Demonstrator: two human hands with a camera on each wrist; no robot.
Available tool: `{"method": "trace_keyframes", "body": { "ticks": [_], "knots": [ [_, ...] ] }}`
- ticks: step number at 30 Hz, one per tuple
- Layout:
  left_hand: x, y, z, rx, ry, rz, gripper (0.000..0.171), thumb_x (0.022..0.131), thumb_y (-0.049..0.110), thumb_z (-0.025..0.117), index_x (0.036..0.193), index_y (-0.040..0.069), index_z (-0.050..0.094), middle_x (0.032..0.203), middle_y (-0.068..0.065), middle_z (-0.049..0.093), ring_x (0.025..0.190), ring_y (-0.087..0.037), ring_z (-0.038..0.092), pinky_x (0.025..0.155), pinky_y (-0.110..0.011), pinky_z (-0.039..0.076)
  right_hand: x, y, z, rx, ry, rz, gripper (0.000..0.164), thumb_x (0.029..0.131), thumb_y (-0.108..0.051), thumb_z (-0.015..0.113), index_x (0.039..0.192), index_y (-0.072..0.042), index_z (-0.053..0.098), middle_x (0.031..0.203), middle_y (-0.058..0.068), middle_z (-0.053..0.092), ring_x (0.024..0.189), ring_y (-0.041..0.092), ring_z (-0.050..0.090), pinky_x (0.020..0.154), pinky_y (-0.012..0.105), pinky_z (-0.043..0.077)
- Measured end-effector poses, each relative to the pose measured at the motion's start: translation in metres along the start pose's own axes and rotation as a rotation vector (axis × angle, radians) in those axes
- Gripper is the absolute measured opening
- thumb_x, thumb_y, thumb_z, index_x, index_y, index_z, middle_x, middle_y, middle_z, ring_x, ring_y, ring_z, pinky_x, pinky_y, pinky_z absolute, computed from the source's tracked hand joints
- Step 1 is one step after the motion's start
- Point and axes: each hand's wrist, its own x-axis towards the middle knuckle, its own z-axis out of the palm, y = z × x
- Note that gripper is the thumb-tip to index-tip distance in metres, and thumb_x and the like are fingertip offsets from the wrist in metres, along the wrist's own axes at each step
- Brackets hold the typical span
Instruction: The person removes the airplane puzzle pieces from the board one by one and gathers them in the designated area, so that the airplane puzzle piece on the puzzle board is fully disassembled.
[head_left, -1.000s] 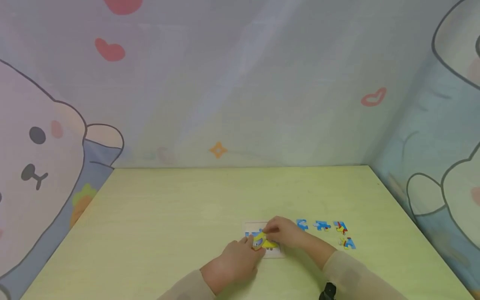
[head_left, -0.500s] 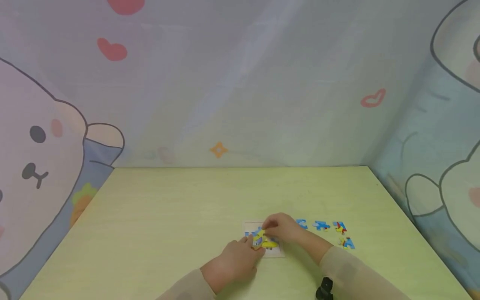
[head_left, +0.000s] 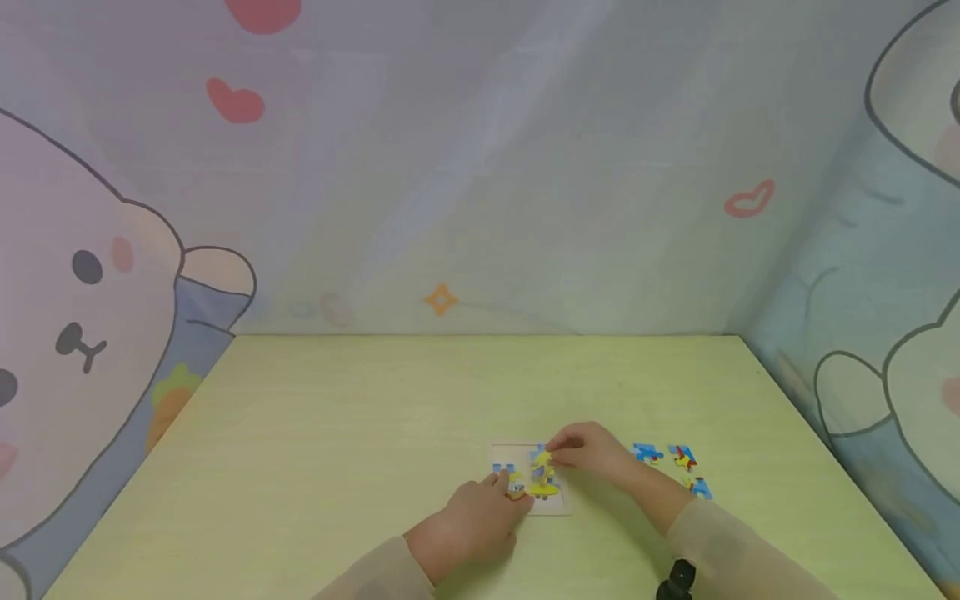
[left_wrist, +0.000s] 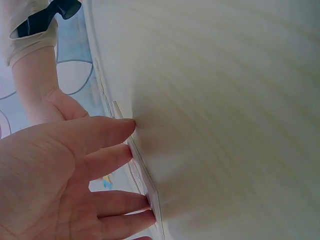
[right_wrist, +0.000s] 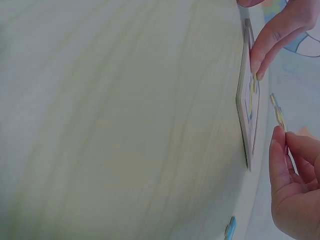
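Note:
A pale, flat jigsaw board (head_left: pixel 551 508) lies on the table, some coloured puzzle pieces set in its left and lower parts. My left hand (head_left: pixel 476 517) rests at its left side, fingers fairly straight; in the left wrist view the fingertips (left_wrist: pixel 127 127) meet the board's edge. My right hand (head_left: pixel 596 454) pinches a yellow and blue puzzle piece (head_left: pixel 542 461) between thumb and fingers. In the right wrist view this piece (right_wrist: pixel 279 114) stands tilted, held up apart from the board (right_wrist: pixel 242 100).
To the right of the board lie loose puzzle pieces, among them a blue one (head_left: pixel 647 452), a red and yellow one (head_left: pixel 683 457) and another below it (head_left: pixel 700 487). A printed cloth (head_left: pixel 480 183) hangs behind the light wooden table (head_left: pixel 337 417).
My right hand has moved right and slightly up with the puzzle piece, away from the left fingers. It now covers the nearest loose piece. My left hand has stayed in place.

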Motion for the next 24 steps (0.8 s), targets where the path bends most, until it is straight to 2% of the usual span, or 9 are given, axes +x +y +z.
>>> {"method": "trace_keyframes", "body": {
  "ticks": [8, 17, 24],
  "knots": [
    [0.000, -0.001, 0.001, 0.002, 0.003, 0.005, 0.047, 0.087, 0.035, 0.060, 0.134, 0.031, 0.051, 0.139, -0.010, 0.045, 0.126, -0.024, 0.043, 0.087, -0.039, 0.046, -0.014, 0.009, -0.013, 0.098, 0.018, 0.075, 0.014, 0.086, -0.002, 0.063, 0.096, 0.008, 0.066, 0.089, 0.009, 0.067, 0.079, 0.016, 0.064, 0.073, 0.031, 0.053],
    [0.001, -0.002, 0.000, 0.004, -0.005, 0.004, 0.048, 0.088, 0.035, 0.059, 0.135, 0.032, 0.049, 0.140, -0.011, 0.044, 0.127, -0.024, 0.043, 0.088, -0.039, 0.046, -0.019, 0.014, -0.024, 0.120, 0.049, 0.121, 0.015, 0.087, -0.003, 0.063, 0.097, 0.007, 0.065, 0.092, 0.008, 0.066, 0.084, 0.018, 0.064, 0.075, 0.032, 0.053],
    [0.000, -0.001, 0.000, 0.020, -0.020, -0.002, 0.048, 0.089, 0.036, 0.057, 0.136, 0.034, 0.048, 0.141, -0.010, 0.043, 0.128, -0.023, 0.042, 0.088, -0.038, 0.046, -0.031, 0.017, -0.033, 0.128, 0.038, 0.128, 0.017, 0.088, -0.006, 0.063, 0.100, 0.006, 0.065, 0.095, 0.008, 0.065, 0.086, 0.019, 0.063, 0.076, 0.032, 0.052]
  ]
}}
